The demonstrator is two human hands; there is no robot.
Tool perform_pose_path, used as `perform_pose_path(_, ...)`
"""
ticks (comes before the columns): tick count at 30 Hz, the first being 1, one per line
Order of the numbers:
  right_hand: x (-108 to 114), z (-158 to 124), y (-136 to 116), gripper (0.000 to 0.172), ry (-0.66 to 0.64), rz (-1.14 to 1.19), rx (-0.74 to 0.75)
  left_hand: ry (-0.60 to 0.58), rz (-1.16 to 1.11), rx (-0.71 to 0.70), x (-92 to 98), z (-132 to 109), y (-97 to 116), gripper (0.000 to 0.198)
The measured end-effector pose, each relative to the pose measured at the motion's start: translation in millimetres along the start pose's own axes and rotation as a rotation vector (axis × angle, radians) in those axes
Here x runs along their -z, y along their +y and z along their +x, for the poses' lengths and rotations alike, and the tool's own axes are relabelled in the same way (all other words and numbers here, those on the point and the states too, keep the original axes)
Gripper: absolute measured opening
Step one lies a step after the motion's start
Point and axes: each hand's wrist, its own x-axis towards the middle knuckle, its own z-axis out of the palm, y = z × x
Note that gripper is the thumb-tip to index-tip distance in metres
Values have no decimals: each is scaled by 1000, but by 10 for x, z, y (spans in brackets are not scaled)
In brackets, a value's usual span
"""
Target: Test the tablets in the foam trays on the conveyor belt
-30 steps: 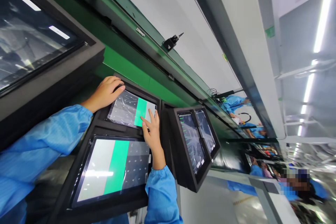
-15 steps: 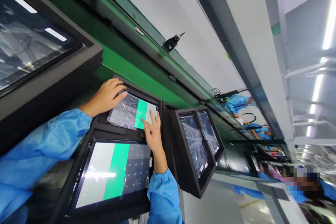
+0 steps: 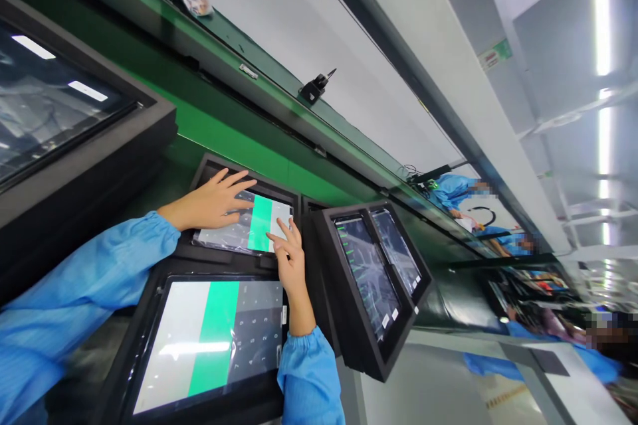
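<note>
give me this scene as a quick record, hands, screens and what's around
left hand: open, fingers spread over the upper tablet; contact unclear
right hand: open, at the white end of the same tablet; contact unclear
lower tablet: lit, white, green and dark grey bands, number keys
black tray: holds both tablets
picture right: second tray, two dark-screened tablets
picture left: large dark screen
sleeves: blue

Left grip (image 3: 214, 204) palm down, fingers (image 3: 242, 187) fanned, forearm (image 3: 107, 262) extended. Right grip (image 3: 290, 259) fingers parted, thumb apart, wrist (image 3: 300, 312) nearly straight.
</note>
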Motion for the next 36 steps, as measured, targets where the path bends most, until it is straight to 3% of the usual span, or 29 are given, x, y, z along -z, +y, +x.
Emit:
perform_pose_path(4, -9, 1, 28, 40, 12, 34, -13, -35, -10, -6, -27, 22, -7, 38)
perform_pose_path(11, 16, 19, 30, 51, 25, 72, -48, 45, -58, 78, -113, 103, -85, 45)
perform_pose_path(20, -46, -10, -25, 37, -107, -66, 33, 560, -207, 228, 127, -40, -96, 53)
perform_pose_path(28, -71, 17, 9, 37, -108, -203, 10, 865, -436, 338, 168, -241, -17, 43)
perform_pose_path(36, -100, 6, 5, 40, -108, -211, 57, 1096, -557, 341, 129, -464, 96, 38)
